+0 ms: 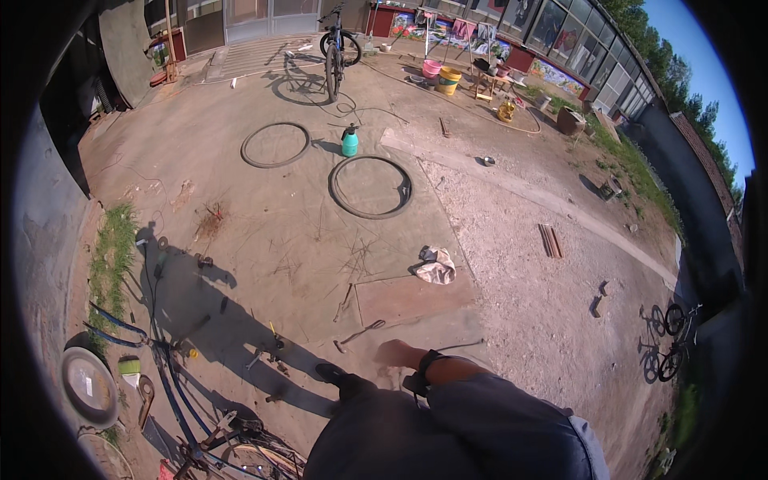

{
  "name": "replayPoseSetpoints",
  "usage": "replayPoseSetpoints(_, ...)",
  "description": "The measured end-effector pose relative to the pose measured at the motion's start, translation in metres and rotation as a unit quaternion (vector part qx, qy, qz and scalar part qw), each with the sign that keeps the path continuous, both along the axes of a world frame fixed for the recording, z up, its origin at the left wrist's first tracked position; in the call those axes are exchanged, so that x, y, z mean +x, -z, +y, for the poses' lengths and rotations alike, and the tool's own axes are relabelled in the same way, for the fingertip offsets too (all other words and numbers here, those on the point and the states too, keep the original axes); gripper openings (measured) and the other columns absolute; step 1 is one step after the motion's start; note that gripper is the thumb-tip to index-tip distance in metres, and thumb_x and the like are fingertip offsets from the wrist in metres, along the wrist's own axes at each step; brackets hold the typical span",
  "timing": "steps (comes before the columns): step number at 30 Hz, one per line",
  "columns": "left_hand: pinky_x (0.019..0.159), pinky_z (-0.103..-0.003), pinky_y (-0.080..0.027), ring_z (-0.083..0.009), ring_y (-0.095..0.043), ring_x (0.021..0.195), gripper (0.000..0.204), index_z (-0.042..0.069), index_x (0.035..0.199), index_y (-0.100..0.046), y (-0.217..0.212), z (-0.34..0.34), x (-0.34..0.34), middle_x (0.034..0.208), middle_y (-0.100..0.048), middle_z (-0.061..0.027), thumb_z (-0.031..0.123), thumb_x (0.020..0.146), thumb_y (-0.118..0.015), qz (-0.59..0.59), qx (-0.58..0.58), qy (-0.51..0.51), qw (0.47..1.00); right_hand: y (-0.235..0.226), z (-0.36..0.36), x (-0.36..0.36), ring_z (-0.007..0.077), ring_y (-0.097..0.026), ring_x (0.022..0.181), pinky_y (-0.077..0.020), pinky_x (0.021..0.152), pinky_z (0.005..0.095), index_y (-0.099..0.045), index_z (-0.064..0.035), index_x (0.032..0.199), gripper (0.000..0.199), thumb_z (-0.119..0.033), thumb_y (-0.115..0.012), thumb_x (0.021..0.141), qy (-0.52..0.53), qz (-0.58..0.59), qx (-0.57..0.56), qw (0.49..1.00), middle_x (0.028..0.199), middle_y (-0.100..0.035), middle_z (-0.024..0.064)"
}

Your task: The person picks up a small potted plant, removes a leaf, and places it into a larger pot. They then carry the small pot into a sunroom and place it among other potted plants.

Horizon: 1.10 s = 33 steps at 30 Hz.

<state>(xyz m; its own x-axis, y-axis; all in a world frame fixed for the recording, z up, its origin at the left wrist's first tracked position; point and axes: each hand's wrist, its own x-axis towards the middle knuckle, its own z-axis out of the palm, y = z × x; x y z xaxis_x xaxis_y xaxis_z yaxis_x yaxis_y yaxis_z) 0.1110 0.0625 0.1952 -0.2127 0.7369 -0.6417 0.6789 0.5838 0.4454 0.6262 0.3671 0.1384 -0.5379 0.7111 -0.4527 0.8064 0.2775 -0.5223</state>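
Note:
My right hand [398,354] hangs low in front of my body, with a dark band on the wrist. It is blurred, so its fingers and anything in them cannot be made out. Closest to it on the ground lies a dark long-handled tool [360,335]. A thin dark rod [462,346] shows just beyond the forearm. My left hand is out of the picture. At the lower left stands a blue bicycle frame [178,384], partly cut off by the edge. Several small parts and tools [268,356] lie between it and my feet.
Two bicycle tyres [276,165] lie flat ahead, near a teal pump sprayer [350,142]. A bicycle [333,64] stands at the back. A crumpled cloth [436,267] rests right of centre. A grey basin [72,376] and a brush [130,367] sit at the left.

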Motion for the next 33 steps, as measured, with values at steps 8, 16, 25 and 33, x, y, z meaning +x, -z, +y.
replayPoseSetpoints(8,0.069,-0.036,-0.054,-0.0254,-0.068,0.081,0.027,0.003,0.093,-0.065,0.002,0.011,-0.003,0.087,-0.069,-0.0132,0.029,0.091,-0.061,0.001,0.001,0.019,1.000,0.001,-0.007,0.010,0.0254,-0.069,0.088,-0.0556,0.069,0.0407,-0.070,-0.0197,0.109,0.027,-0.025,-0.064,0.084,-0.101,-0.057,0.083,0.990,0.097,-0.070,0.0059)
replayPoseSetpoints(16,0.066,-0.035,-0.055,-0.0243,-0.068,0.078,0.027,0.001,0.091,-0.065,-0.002,0.013,-0.006,0.084,-0.069,-0.0129,0.028,0.091,-0.061,0.000,0.001,0.022,1.000,-0.035,-0.014,0.007,0.0180,-0.070,0.091,-0.0566,0.072,0.0345,-0.068,-0.0201,0.117,0.028,-0.027,-0.055,0.094,-0.096,-0.121,-0.006,0.988,0.105,-0.068,0.0065)
replayPoseSetpoints(25,0.063,-0.034,-0.055,-0.0230,-0.069,0.074,0.027,-0.001,0.090,-0.064,-0.014,0.003,-0.004,0.080,-0.069,-0.0125,0.026,0.091,-0.061,-0.002,0.004,0.005,1.000,-0.092,-0.004,-0.021,0.0253,-0.065,0.106,-0.0563,0.079,0.0361,-0.067,-0.0154,0.117,0.028,-0.025,-0.056,0.093,0.151,-0.085,-0.288,0.942,0.108,-0.067,0.0083)
replayPoseSetpoints(33,0.061,-0.033,-0.056,-0.0219,-0.069,0.071,0.027,-0.003,0.088,-0.063,-0.058,-0.020,0.012,0.077,-0.069,-0.0123,0.024,0.091,-0.061,-0.045,0.012,-0.067,0.997,-0.084,-0.025,-0.003,0.0190,-0.069,0.067,-0.0540,0.058,0.0369,-0.070,-0.0154,0.086,0.021,-0.028,-0.054,0.092,0.126,0.020,-0.123,0.984,0.071,-0.068,0.0014)
